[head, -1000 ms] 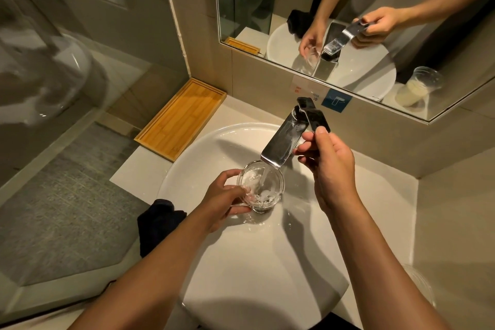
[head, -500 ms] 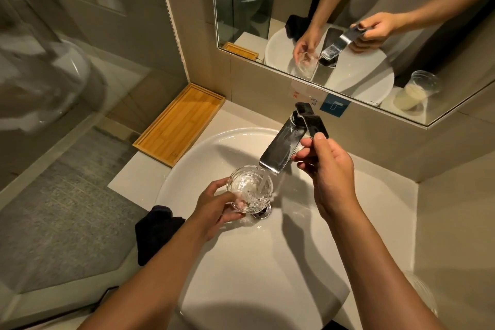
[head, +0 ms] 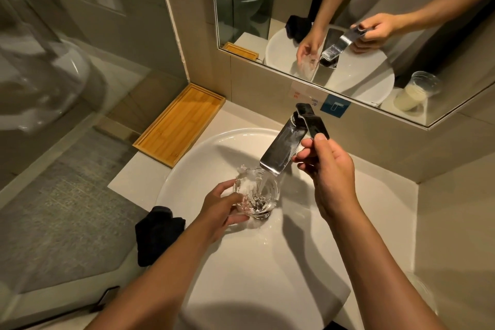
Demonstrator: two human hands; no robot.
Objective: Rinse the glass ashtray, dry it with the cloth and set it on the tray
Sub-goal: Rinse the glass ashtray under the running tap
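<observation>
My left hand (head: 223, 207) holds the clear glass ashtray (head: 257, 193) tilted under the chrome tap spout (head: 281, 150), over the drain of the white basin (head: 267, 276). Water runs from the spout into the ashtray and splashes over its rim. My right hand (head: 329, 171) pinches the tap's flat lever handle (head: 312, 120). A dark cloth (head: 158, 233) lies bunched on the counter at the basin's left edge. The wooden tray (head: 182, 123) sits on the counter at the back left, with nothing on it.
A mirror (head: 348, 21) on the wall behind the tap reflects my arms and a plastic cup. A glass shower partition (head: 53, 61) stands to the left, with grey floor below. The side wall closes in on the right.
Water now flows harder into the ashtray and splashes out. My left hand has tipped the ashtray and shifted it slightly left under the spout; my right hand stays on the lever.
</observation>
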